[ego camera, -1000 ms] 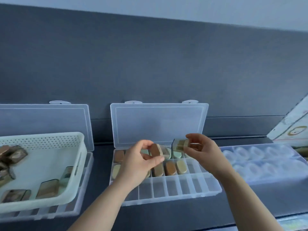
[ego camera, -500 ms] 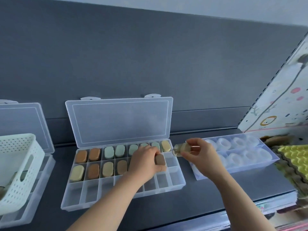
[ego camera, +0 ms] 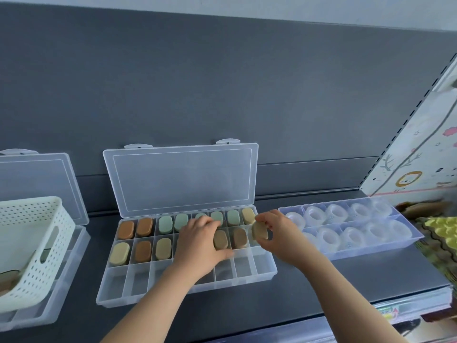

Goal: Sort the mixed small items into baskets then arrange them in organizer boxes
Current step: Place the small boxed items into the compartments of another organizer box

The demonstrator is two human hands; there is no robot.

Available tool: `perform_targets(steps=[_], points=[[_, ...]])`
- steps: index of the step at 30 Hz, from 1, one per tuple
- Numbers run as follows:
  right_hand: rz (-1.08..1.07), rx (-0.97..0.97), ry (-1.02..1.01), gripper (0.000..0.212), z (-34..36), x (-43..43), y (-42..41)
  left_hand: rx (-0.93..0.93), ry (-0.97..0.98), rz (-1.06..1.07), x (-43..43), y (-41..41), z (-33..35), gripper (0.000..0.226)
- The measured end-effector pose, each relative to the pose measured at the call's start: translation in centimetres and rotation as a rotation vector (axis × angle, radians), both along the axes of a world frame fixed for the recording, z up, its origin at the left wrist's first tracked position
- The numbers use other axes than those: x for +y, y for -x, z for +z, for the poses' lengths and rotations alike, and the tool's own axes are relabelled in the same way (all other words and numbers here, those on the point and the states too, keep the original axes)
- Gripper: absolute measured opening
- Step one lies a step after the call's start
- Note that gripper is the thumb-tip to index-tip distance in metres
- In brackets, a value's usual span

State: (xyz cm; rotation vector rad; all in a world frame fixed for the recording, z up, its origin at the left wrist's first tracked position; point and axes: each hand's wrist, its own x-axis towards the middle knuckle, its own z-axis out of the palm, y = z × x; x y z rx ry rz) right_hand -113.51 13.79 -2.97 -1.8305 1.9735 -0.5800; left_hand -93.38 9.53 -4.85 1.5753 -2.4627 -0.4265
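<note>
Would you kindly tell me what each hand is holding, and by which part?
The right hand pinches a tan oval item by its edges; the left hand grips a brown oval item by its ends.

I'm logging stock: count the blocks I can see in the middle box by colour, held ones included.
Brown blocks: 4
Green blocks: 5
Tan blocks: 5, one under the left hand, one in the right hand
Total: 14; the left hand may hide more.

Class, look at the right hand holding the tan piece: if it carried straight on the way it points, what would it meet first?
Probably the organizer box: the right hand aims its tan piece at the middle row's end compartment, though depth is unclear.
</note>
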Motion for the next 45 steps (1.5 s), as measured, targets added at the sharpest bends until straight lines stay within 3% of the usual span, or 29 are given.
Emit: perform_targets(steps=[9, 15, 20, 25, 34, 40, 45], points=[[0.060, 0.166, -0.094, 0.044, -0.8, -0.6, -0.8, -0.005, 0.021, -0.013, 0.0, -0.4, 0.1, 0.070], [0.038, 0.179, 0.022, 0.039, -0.3, 0.0, -3.3, 0.119, 0.009, 0.014, 0.9, -2.6, 1.2, 0.063], [0.133, 0.114, 0.110, 0.041, 1.7, -0.5, -9.1, 0.249, 0.061, 0.086, 2.3, -9.4, 3.3, 0.055], [0.265, 0.027, 0.161, 0.035, 4.1, -1.4, -16.5, 0.236, 0.149, 0.248, 3.0, -20.2, 5.7, 0.047], [0.434, -0.110, 0.127, 0.035, 5.9, -5.1, -31.6, 0.002, 0.187, 0.484, -0.5, -40.3, 7.1, 0.047], [0.483, -0.162, 0.099, 0.033, 5.6, -7.6, -39.0, -0.398, 0.178, 0.317, -4.4, -46.5, 6.2, 0.035], [0.553, -0.099, 0.081, 0.035, 5.0, -10.2, -43.8, -0.462, 0.224, 0.216, -5.7, -47.8, 6.1, 0.037]])
